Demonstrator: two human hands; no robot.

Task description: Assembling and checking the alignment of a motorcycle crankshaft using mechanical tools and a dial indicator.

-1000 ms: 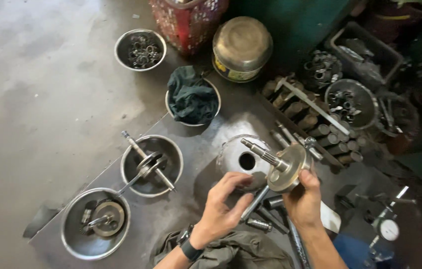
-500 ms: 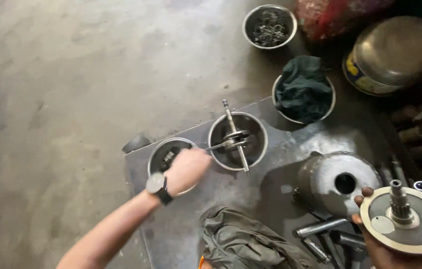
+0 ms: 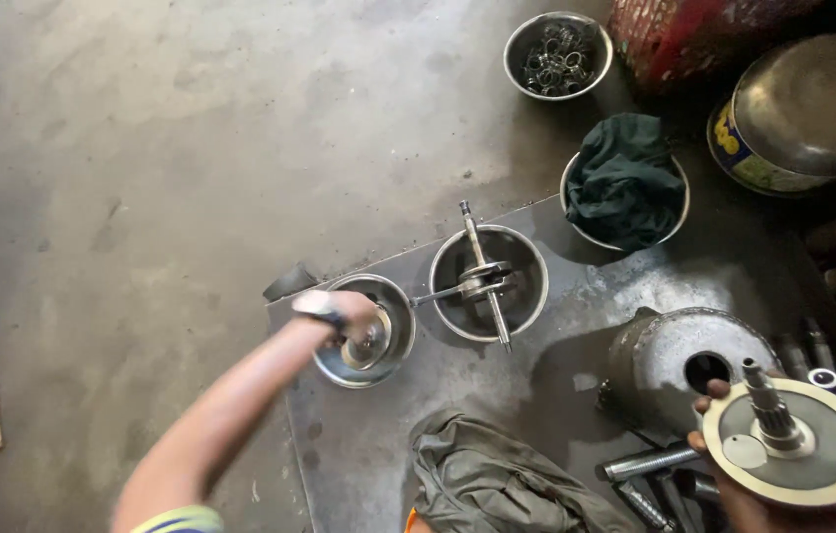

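Observation:
My left hand reaches into a shallow steel bowl at the left end of a dark metal sheet and closes around a round metal part inside it; the blur hides how firm the grip is. A watch sits on that wrist. My right hand at the lower right holds up a metal disc with a splined shaft standing from its middle. Between the hands, a second steel bowl carries a crankshaft-like part laid across it.
A domed metal housing with a round hole lies beside the disc. A grey rag lies at the front. Farther back stand a bowl with a green cloth, a bowl of rings and a large tin. Bolts lie at lower right.
The view has swung left. My left hand has left the disc, travelled left across the sheet and gone down into the leftmost bowl. My right hand keeps the disc.

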